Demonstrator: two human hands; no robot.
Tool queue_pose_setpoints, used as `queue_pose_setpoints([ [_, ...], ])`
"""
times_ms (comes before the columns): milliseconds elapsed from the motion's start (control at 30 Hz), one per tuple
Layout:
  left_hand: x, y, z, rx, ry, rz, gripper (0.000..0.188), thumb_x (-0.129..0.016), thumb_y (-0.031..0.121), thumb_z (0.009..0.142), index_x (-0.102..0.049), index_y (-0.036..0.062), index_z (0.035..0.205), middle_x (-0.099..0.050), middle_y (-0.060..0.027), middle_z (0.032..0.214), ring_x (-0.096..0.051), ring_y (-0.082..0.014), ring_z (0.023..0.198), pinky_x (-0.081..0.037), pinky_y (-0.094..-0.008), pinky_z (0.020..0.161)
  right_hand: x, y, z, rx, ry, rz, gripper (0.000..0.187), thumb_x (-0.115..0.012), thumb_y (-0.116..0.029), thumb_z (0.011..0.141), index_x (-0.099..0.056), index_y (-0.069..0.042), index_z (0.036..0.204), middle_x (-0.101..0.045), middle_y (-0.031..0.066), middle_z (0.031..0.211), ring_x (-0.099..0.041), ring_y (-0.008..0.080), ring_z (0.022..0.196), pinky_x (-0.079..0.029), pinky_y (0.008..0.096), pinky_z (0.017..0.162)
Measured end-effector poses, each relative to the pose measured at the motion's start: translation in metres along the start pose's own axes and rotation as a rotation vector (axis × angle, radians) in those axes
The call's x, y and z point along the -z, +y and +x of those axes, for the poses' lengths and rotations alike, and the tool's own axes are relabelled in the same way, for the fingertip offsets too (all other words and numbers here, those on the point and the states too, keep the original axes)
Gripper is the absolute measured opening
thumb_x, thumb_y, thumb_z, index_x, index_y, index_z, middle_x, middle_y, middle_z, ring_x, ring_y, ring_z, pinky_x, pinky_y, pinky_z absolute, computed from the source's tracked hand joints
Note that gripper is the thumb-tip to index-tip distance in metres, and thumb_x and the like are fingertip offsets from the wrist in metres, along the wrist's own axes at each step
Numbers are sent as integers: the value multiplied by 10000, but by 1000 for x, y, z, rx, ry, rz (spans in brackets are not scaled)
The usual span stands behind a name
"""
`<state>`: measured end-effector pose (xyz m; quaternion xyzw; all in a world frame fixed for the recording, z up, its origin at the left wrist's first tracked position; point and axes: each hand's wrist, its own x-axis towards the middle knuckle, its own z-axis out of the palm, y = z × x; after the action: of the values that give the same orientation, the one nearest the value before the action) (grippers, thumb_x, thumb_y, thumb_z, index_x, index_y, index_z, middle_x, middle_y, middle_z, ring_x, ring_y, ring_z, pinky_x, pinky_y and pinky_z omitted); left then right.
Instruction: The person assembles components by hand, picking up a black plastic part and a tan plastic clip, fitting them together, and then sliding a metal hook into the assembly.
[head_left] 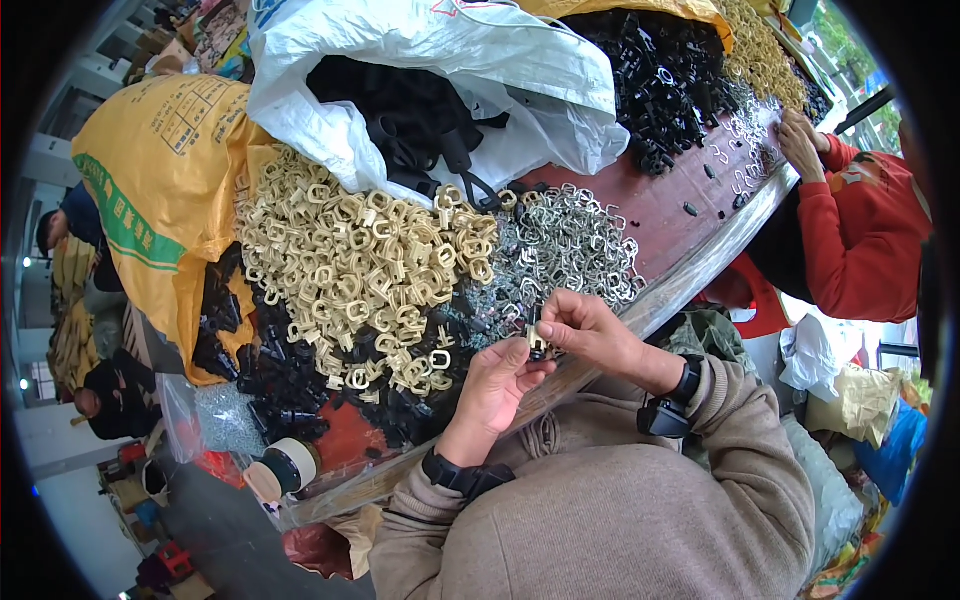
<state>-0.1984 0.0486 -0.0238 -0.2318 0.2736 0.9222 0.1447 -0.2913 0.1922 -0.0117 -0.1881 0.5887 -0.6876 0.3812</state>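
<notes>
Both hands meet above the surface edge: the left hand (497,377) and right hand (585,327) pinch one small black-and-cream buckle piece (537,343) between their fingertips. At ten o'clock from them lies a heap of cream buckles (365,260), at twelve a pile of silver metal loops (565,240), at nine black plastic parts (285,385). A co-worker's red sleeve (850,240) sits at two o'clock.

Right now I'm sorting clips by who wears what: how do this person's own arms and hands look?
Both hands are bare, with no gloves. The left hand and the right hand come out of loose grey-brown sleeves of soft knit cloth. Each wrist carries a black band: one on the left wrist, one on the right wrist.
</notes>
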Motion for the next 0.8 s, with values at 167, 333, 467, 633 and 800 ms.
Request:
queue_pose_setpoints([
  [167, -7, 9, -4, -14, -14, 88, 243, -577, 174, 788, -550, -16, 937, -601, -105, 840, -600, -170, 718, -486, -204, 613, 13, -21, 13, 27, -105, -23, 117, -556, -140, 816, -504, -39, 787, -477, -29, 690, -437, 38, 635, -378, 202, 548],
  [333, -4, 11, -4, -68, -23, 156, 242, -540, 128, 774, -542, -39, 949, -600, -133, 837, -598, -176, 724, -494, -219, 625, 59, -43, 78, 582, 264, -1141, 116, -575, -79, 682, -577, -69, 798, -540, 83, 730, -533, 251, 711, -433, 340, 624],
  [467, -3, 7, -3, -88, -37, 178, 242, -542, 128, 770, -545, -42, 941, -601, -138, 839, -599, -176, 721, -498, -226, 630, 90, -28, 116, 467, 202, -1574, 119, -523, -74, 673, -577, -77, 779, -540, 86, 782, -523, 266, 787, -417, 363, 694],
  [633, 1, 4, -4, -87, -17, 118, 225, -532, 121, 779, -543, -42, 934, -599, -140, 848, -596, -177, 733, -499, -234, 640, 88, -12, 123, 493, 117, -1640, 97, -482, -70, 678, -553, -78, 743, -521, 92, 776, -517, 263, 816, -401, 360, 722],
  [800, 4, 1, -4, -110, 3, 92, 208, -523, 114, 790, -536, -30, 940, -594, -132, 870, -590, -172, 759, -497, -240, 659, 81, -22, 106, 572, 149, -1463, 60, -497, -68, 695, -533, -46, 737, -533, 106, 783, -529, 289, 784, -421, 364, 675],
])
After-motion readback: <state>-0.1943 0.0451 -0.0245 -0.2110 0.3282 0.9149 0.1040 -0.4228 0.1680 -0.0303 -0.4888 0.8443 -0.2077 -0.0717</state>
